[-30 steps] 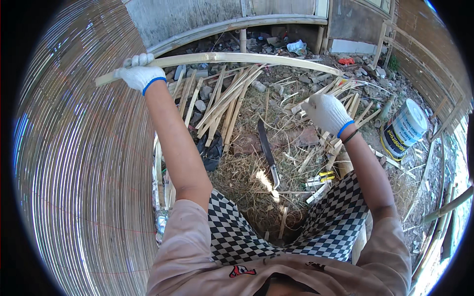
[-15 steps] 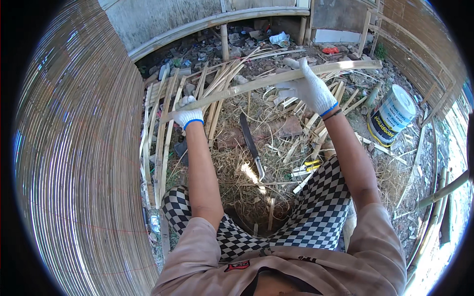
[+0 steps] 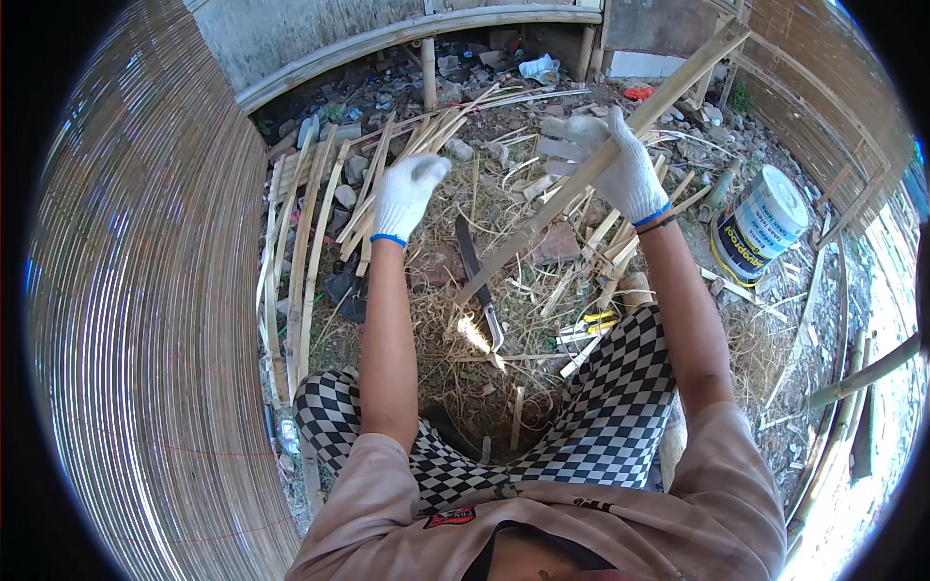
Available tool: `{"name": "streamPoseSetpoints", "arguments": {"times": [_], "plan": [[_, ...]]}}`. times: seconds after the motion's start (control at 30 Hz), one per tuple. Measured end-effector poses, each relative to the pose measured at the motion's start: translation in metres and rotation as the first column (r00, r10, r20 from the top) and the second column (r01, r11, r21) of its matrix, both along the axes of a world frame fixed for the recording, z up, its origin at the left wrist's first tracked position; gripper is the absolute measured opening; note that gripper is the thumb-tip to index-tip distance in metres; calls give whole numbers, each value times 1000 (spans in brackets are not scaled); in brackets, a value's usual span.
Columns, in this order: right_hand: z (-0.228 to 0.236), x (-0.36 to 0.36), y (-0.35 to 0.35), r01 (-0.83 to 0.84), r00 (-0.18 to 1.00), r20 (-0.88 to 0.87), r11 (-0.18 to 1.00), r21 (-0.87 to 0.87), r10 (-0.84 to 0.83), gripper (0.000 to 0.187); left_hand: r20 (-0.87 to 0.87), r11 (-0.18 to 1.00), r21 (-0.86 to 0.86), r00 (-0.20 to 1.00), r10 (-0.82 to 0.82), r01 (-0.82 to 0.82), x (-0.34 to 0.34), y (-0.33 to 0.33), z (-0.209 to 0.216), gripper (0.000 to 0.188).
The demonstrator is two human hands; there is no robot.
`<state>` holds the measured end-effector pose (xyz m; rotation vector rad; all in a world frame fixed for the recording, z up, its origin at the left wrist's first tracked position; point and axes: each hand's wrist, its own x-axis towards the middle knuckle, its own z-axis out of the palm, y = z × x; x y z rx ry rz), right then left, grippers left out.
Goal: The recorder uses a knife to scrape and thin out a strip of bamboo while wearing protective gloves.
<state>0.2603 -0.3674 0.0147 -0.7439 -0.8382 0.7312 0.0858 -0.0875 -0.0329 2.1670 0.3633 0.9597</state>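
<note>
A long, flat bamboo strip [image 3: 545, 213] slants from the upper right down toward the middle of the ground. My right hand [image 3: 625, 172], in a white knitted glove, holds it near its middle, the thumb on one side and the fingers reaching left beneath it. My left hand [image 3: 405, 198], gloved the same way, is off the strip; its fingers are curled in and nothing shows in them. Below the strip a machete [image 3: 472, 263] with a dark blade lies on the ground. Yellow-handled cutters [image 3: 599, 322] rest by my right knee.
Split bamboo strips [image 3: 315, 232] are strewn at the left, and more pieces [image 3: 625, 242] lie at the right. A paint bucket [image 3: 760, 228] stands beyond them. A woven bamboo wall [image 3: 174, 320] rises on the left. Shavings [image 3: 436, 339] and rubble cover the ground.
My left hand has let go of the strip's left end and moved right. The strip has swung from nearly level to steep, its right end up and its left end down.
</note>
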Motion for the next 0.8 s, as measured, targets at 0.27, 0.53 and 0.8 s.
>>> {"name": "streamPoseSetpoints", "arguments": {"times": [0.27,0.53,0.8], "plan": [[12,-29,6,-148,988,24,983,-111,152,85,97,607,-312,660,-745,731,54,-85,36,58],[5,-32,13,-190,979,43,967,-167,200,84,93,684,-497,817,-570,534,63,-97,19,32],[3,-21,13,-81,975,177,959,-272,133,82,101,793,-514,942,-321,326,47,-67,10,27]]}}
